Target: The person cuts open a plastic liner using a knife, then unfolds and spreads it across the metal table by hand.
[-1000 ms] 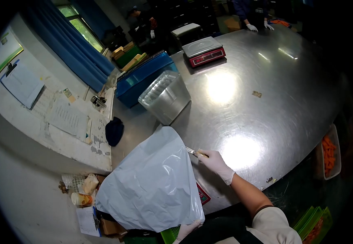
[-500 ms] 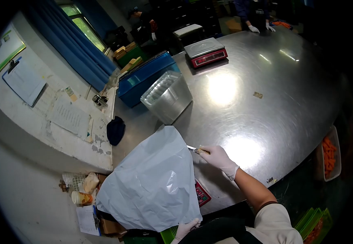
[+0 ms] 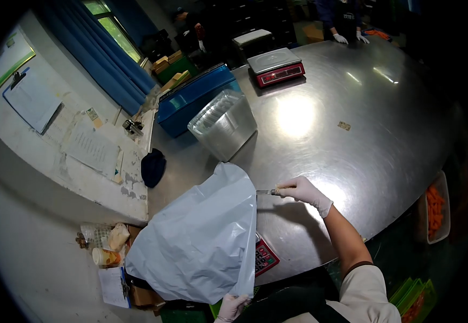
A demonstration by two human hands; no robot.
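Observation:
A large pale grey plastic bag (image 3: 196, 237) is spread over the near left part of the metal table. My left hand (image 3: 233, 307), in a white glove, grips the bag's bottom edge close to my body. In my gloved right hand (image 3: 305, 194) is a small knife (image 3: 266, 192), its thin blade pointing left at the bag's right edge; I cannot tell whether it touches. From under the bag's lower right side shows the red keypad of a scale (image 3: 266, 259), mostly covered.
Beyond the bag stand a clear plastic bin (image 3: 226, 126) and a blue crate (image 3: 196, 99). A second red scale (image 3: 277, 67) sits farther back on the metal table (image 3: 374, 124). Orange pieces fill a tub (image 3: 437, 207) at right. Two people are at the far side.
My right hand has moved slightly right and up with the knife, now more level. My left hand has shifted left with the bag's edge, and more of the covered scale's keypad shows.

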